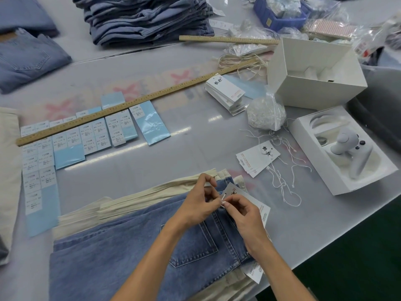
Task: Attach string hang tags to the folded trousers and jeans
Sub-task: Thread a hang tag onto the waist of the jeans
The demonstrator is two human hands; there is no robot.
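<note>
Pale grey work surface (173,161), cluttered w/ spare tags and strings kept within reach. Folded jeans (121,253) at near edge, waistband up for tagging. Left hand (195,205) and right hand (243,211) both pinching white string (222,197) by hang tag (235,192), prob. fastening loop.

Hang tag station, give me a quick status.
Left hand and right hand both pinch the white string. Hang tag at waistband of top jeans. Nothing blocking.
</note>
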